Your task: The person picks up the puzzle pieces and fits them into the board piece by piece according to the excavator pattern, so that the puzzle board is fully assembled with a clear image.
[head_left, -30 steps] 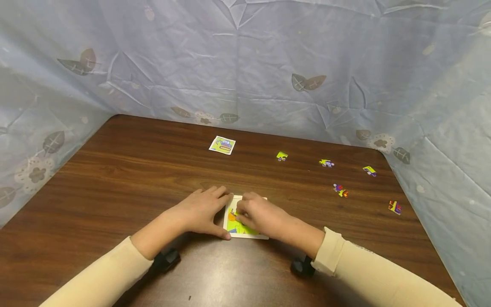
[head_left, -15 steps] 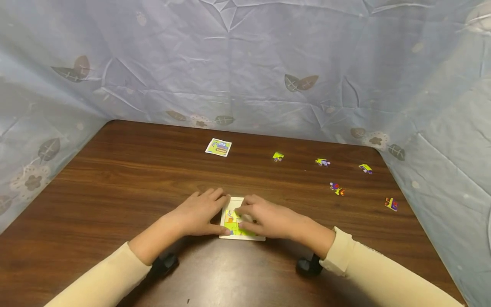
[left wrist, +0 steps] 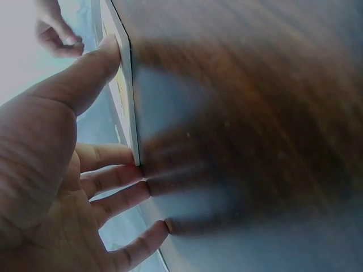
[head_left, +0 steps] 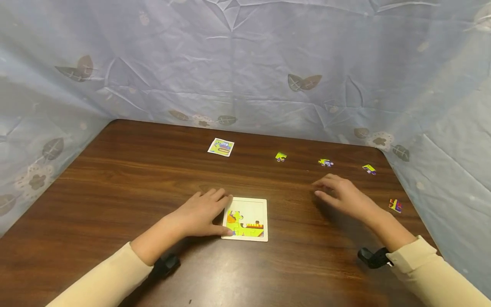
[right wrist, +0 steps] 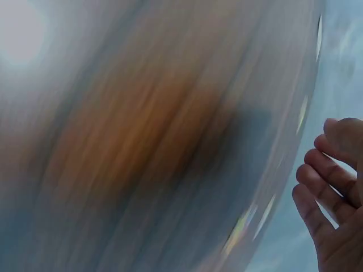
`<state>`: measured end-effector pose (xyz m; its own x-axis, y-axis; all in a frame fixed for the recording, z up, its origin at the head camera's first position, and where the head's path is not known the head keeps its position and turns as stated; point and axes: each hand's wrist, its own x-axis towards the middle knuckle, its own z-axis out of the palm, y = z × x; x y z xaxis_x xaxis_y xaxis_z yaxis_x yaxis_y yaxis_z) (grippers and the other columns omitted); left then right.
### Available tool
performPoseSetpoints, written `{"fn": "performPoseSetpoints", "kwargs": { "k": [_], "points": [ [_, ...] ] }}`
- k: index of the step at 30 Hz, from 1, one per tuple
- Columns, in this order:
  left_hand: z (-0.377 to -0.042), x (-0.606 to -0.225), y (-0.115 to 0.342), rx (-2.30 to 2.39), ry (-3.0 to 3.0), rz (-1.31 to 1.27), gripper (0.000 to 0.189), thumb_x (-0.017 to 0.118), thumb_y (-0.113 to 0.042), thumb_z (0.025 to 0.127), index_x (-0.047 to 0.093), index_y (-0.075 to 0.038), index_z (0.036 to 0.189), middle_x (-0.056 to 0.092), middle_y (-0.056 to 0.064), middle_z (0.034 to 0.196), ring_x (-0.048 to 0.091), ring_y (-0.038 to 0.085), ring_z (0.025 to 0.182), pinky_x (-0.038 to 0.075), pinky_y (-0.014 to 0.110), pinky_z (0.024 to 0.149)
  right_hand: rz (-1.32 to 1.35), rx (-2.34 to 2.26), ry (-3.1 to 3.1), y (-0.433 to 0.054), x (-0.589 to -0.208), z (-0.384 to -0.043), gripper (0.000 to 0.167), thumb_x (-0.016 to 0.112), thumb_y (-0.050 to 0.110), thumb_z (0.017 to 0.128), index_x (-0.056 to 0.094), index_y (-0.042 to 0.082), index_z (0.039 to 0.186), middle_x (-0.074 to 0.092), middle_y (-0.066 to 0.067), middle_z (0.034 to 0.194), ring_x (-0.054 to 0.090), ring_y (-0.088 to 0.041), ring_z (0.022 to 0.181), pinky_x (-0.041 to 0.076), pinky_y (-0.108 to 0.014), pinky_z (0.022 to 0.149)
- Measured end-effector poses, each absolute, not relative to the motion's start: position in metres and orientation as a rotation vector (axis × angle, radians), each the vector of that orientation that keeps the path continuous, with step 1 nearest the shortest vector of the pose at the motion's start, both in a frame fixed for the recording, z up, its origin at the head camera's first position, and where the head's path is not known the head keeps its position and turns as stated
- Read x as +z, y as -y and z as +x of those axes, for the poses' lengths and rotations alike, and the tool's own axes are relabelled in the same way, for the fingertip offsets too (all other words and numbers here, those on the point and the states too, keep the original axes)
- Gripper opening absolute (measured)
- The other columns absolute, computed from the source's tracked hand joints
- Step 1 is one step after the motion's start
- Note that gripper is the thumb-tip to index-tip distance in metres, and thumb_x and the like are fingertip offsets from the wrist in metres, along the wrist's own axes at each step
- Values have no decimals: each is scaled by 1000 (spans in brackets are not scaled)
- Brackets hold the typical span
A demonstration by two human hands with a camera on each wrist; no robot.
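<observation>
A square puzzle board [head_left: 245, 238] with a pale frame lies on the table; colourful pieces fill its lower and left parts. My left hand [head_left: 201, 215] rests at its left side with fingers spread. In the left wrist view, the thumb [left wrist: 96, 71] presses on the board's face, and the index fingertip touches its edge at a corner. To the right, my right hand [head_left: 347, 198] hovers over the table, fingers loosely bent. Nothing shows between its fingers, also in the right wrist view, where the fingers [right wrist: 323, 175] appear at the right edge.
Loose puzzle pieces lie farther back and right: a green one [head_left: 281, 157], a green-and-purple one [head_left: 325, 163], a yellow-green one [head_left: 369, 169] and a red-and-purple one [head_left: 395, 205]. A picture card [head_left: 221, 147] lies at the back. Patterned cloth [head_left: 261, 64] hangs behind the table.
My right hand has left the puzzle board and moved right, now covering the spot where red-and-yellow pieces showed before. More of the board is visible. My left hand stays in place.
</observation>
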<state>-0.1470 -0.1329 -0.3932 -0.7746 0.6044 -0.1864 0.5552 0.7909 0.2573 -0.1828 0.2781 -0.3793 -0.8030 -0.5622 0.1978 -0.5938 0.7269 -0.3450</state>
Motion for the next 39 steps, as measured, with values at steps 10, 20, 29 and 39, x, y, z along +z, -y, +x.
{"fn": "performPoseSetpoints", "kwargs": {
  "k": [10, 20, 29, 39],
  "points": [
    [-147, -392, 132, 269, -2710, 891, 95, 72, -65, 90, 43, -6, 159, 46, 14, 158, 44, 39, 150, 39, 70, 116, 802, 598, 3074, -356, -388, -195, 42, 76, 11, 96, 64, -1, 134, 68, -18, 124, 67, -37, 112, 58, -47, 91],
    [-147, -391, 133, 286, -2704, 880, 93, 72, -63, 91, 43, -7, 159, 47, 14, 159, 43, 39, 150, 38, 71, 116, 802, 625, 3107, -367, -391, -208, 41, 77, 8, 94, 67, 1, 133, 67, -11, 114, 64, -18, 95, 53, -29, 76],
    [-146, -393, 133, 281, -2729, 923, 92, 74, -62, 90, 47, -5, 156, 52, 12, 151, 49, 35, 143, 43, 69, 112, 802, 586, 3117, -369, -388, -213, 39, 77, 8, 93, 70, 3, 131, 66, -6, 106, 62, -11, 91, 53, -31, 77],
    [-147, -392, 133, 286, -2720, 906, 92, 73, -63, 90, 45, -6, 158, 50, 13, 154, 47, 36, 146, 41, 70, 114, 822, 555, 3129, -365, -387, -215, 38, 79, 10, 92, 72, 2, 129, 64, -7, 102, 57, -8, 87, 54, -32, 76]
  ]
}}
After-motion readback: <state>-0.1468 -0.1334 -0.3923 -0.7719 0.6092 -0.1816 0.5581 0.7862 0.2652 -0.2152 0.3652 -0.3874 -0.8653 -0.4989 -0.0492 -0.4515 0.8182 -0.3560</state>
